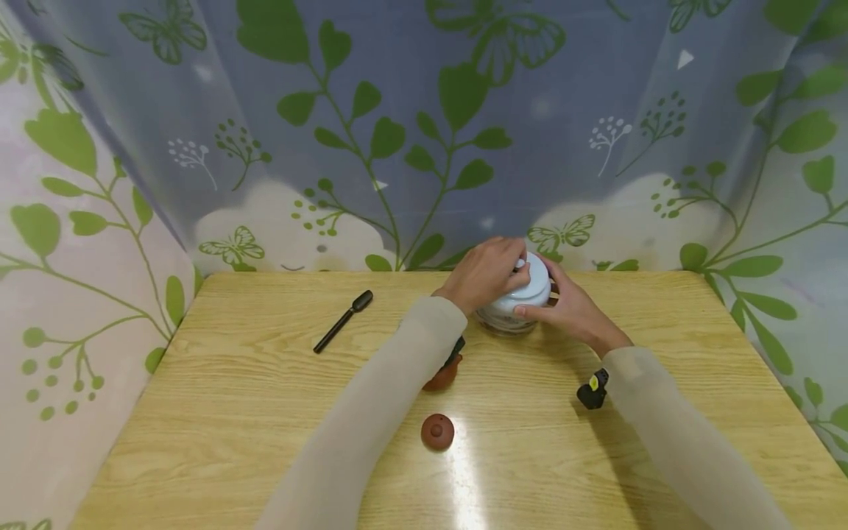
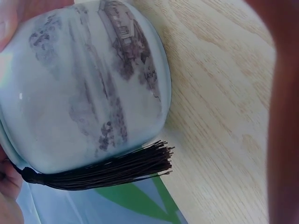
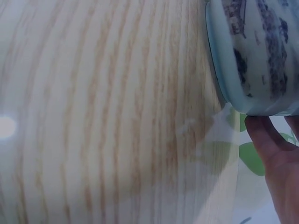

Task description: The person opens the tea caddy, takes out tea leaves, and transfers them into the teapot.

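A white ceramic jar (image 1: 510,322) with a grey painted landscape stands near the back edge of the table. Its pale lid (image 1: 538,278) sits on top. My left hand (image 1: 486,272) reaches over the lid, fingers curled at its knob. On the far right side, my right hand (image 1: 571,305) grips the jar, thumb in front and fingers around the back. In the left wrist view a dark tassel (image 2: 103,170) hangs along the jar's side. Fingers of the right hand touch the jar's wall (image 3: 275,74) in the right wrist view.
A reddish-brown teapot (image 1: 442,378) is partly hidden by my left sleeve. Its small round lid (image 1: 437,432) lies in front of it on the wooden table (image 1: 218,412). A black scoop (image 1: 343,322) lies to the left. Behind the table hangs a patterned curtain (image 1: 411,132).
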Demonstrator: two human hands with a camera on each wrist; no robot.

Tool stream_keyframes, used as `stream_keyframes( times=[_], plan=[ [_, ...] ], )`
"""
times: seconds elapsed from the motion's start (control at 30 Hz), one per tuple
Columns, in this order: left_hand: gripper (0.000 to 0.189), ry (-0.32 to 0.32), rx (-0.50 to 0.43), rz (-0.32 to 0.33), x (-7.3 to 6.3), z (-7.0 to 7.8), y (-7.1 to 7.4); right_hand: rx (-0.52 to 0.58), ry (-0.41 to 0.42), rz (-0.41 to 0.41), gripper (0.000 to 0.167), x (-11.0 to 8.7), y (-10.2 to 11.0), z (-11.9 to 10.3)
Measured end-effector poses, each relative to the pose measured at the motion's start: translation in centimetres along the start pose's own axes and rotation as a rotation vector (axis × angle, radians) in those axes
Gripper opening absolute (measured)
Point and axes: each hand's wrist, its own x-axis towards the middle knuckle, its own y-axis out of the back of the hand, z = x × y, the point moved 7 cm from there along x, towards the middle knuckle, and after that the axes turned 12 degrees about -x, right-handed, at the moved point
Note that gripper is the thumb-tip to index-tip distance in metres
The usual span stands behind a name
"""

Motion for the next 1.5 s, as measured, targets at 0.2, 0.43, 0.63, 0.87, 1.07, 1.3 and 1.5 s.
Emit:
stream_keyframes(
  times=[0.2,0.43,0.63,0.87,1.07,1.3,1.5],
  plan=[
    [0.014,0.039,-0.059,-0.022,0.1,-0.6,0.1,0.036,0.005,-0.022,0.113,0.2,-0.5,0.1],
    [0.013,0.062,-0.124,-0.081,0.7,-0.7,0.9,0.029,0.015,-0.011,0.115,0.7,-0.5,0.0],
    [0.013,0.131,-0.143,-0.130,1.4,-1.0,1.1,0.032,0.026,-0.002,0.114,0.8,-0.2,-0.2],
    [0.016,0.146,-0.144,-0.134,1.7,-1.1,0.6,0.044,0.021,-0.017,0.116,0.5,0.1,-0.2],
    [0.024,0.173,-0.181,-0.145,1.3,-1.5,0.6,0.063,0.049,-0.052,0.112,0.5,0.3,-0.2],
    [0.041,0.126,-0.201,-0.136,1.2,-1.5,0.6,0.076,0.057,-0.067,0.108,0.8,0.3,0.0],
    [0.034,0.130,-0.208,-0.124,0.4,-1.8,0.4,0.116,0.076,-0.085,0.104,1.2,-0.6,-0.2]
  ],
)
